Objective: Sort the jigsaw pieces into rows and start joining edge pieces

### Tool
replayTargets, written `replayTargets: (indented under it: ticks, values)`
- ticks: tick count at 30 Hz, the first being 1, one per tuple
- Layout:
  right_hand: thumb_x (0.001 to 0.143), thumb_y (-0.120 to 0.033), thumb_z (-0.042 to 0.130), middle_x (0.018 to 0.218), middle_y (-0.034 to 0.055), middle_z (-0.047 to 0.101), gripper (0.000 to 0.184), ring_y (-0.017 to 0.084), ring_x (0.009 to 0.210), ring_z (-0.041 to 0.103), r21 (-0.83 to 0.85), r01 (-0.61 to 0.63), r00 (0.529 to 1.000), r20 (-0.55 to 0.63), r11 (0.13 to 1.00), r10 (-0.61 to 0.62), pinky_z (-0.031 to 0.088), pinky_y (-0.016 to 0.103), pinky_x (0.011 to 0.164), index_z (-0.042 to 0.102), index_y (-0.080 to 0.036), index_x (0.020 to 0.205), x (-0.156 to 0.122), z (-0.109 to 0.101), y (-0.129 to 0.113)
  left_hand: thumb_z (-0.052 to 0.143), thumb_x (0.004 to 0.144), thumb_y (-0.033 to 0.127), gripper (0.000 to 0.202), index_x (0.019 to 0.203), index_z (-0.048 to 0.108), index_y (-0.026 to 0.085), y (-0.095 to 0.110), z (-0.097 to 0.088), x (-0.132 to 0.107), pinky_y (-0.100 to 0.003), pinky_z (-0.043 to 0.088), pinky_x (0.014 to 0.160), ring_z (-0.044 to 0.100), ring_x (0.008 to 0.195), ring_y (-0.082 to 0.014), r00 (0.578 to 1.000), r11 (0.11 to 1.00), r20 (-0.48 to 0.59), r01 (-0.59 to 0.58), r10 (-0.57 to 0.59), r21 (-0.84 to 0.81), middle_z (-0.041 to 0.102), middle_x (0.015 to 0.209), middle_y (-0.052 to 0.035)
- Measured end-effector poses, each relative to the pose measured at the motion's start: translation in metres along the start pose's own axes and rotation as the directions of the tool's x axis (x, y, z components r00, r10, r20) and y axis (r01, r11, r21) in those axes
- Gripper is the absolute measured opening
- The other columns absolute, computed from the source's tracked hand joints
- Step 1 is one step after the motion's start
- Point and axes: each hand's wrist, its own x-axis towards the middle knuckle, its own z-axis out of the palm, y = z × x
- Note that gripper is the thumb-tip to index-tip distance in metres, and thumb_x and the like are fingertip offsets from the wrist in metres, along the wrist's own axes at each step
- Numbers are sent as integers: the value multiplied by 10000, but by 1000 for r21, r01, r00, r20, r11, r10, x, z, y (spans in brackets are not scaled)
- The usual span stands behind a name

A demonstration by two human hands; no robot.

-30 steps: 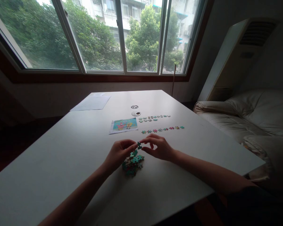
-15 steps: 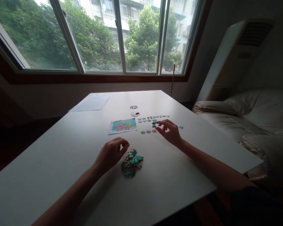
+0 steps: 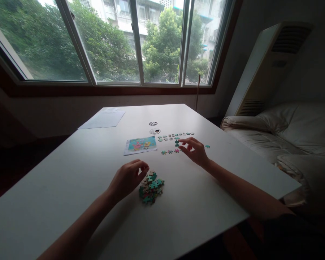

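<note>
Between the thumb and fingers of my right hand [image 3: 194,151] is a green puzzle piece [image 3: 177,143], held upright just above the rows of laid-out pieces. My left hand [image 3: 130,176] is closed, its fingertips pinched together at the upper left of a heap of puzzle pieces [image 3: 151,188]; whether anything is between them I cannot make out. Two rows of small pieces [image 3: 172,136] lie beyond the right hand, and a shorter row [image 3: 170,151] lies nearer to me. Left of these rows is a picture sheet [image 3: 141,145] with cartoon figures.
A single green piece [image 3: 207,146] lies to the right of my right hand. Two round stickers or discs [image 3: 155,131] are farther back on the white table [image 3: 70,187]. White papers [image 3: 103,118] lie at the far left corner. A sofa [image 3: 257,133] stands at the right.
Almost nothing differs. The left hand has shifted very slightly, and the right hand stays in place with the green puzzle piece.
</note>
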Motion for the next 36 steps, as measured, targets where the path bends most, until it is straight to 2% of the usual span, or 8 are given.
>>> replayTargets:
  ticks: [4,7,10,13,19,27,36]
  values:
    - [779,-343,557,822,27,602,256,52,492,470,-12,-45,996,78,999,45,434,206,522,616,-187,973,5,-2,4,481,789,224,131,756,599,177,0,-1,0,-196,390,535,484,514,-86,1000,1000,11,8,-8,-5,594,698,0]
    - [767,-348,565,810,27,620,267,69,519,504,-76,-112,978,167,991,123,437,219,552,623,-181,967,14,-4,18,473,796,235,148,747,600,177,1,-1,-1,-197,389,535,483,511,-87,1000,1000,24,20,-20,-14,590,683,1]
    - [752,-359,570,794,20,641,270,90,565,537,-181,-202,939,244,962,243,430,224,578,635,-184,947,29,-6,42,470,796,237,154,741,601,178,0,-1,-1,-197,387,532,482,509,-89,999,999,28,28,-27,-26,586,673,4]
    - [740,-365,573,807,21,653,288,103,624,563,-296,-288,874,307,911,376,419,221,618,639,-181,951,43,-6,68,473,793,239,155,732,601,178,-2,-1,-2,-196,386,525,482,506,-89,999,999,35,33,-32,-28,590,672,4]
    - [701,-336,609,798,44,664,265,128,673,576,-374,-328,808,364,867,463,397,221,626,674,-163,891,56,5,101,474,793,230,145,743,599,177,-7,-2,-2,-195,382,526,482,506,-87,998,999,48,39,-38,-28,591,676,5]
    - [684,-335,633,803,38,670,270,131,674,582,-438,-358,734,413,825,538,398,205,615,686,-183,900,61,13,115,477,796,226,132,756,593,177,-8,-1,-2,-192,372,528,471,508,-82,998,999,45,41,-40,-23,595,690,9]
    - [688,-323,629,817,36,678,292,126,688,590,-447,-387,701,426,807,572,400,195,606,681,-184,939,65,11,113,479,785,222,133,747,598,174,-9,-2,-1,-191,364,520,465,499,-82,998,999,41,45,-43,-28,595,671,9]
